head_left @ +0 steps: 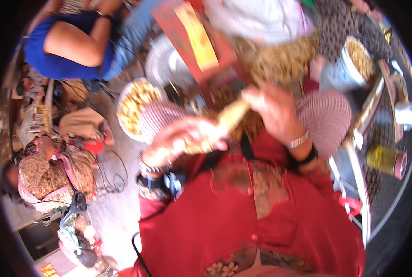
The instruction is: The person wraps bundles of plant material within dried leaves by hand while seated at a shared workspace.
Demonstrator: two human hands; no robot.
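In front of my lap, a long pale yellow tapered piece [233, 116] stretches between my two hands, blurred by motion. Its lower left end is gripped by the fingers of my left hand [183, 138], and a second yellowish bit [200, 147] shows under that palm. My right hand [276, 111] is closed round the upper right end; whether a small tool is in it I cannot make out. Beyond my left knee stands a white bucket [121, 121] with many pale yellow chunks in it. Between my knees lie similar yellowish scraps [251, 125].
A red wooden bench [169, 21] bearing a yellow strip stands ahead, beside a round metal basin [162, 57]. Husk-like strips [284, 60] are heaped beyond my right knee. A filled pale blue bucket [337, 74] and a yellow-green jar [383, 159] are at right. Other people sit left and ahead.
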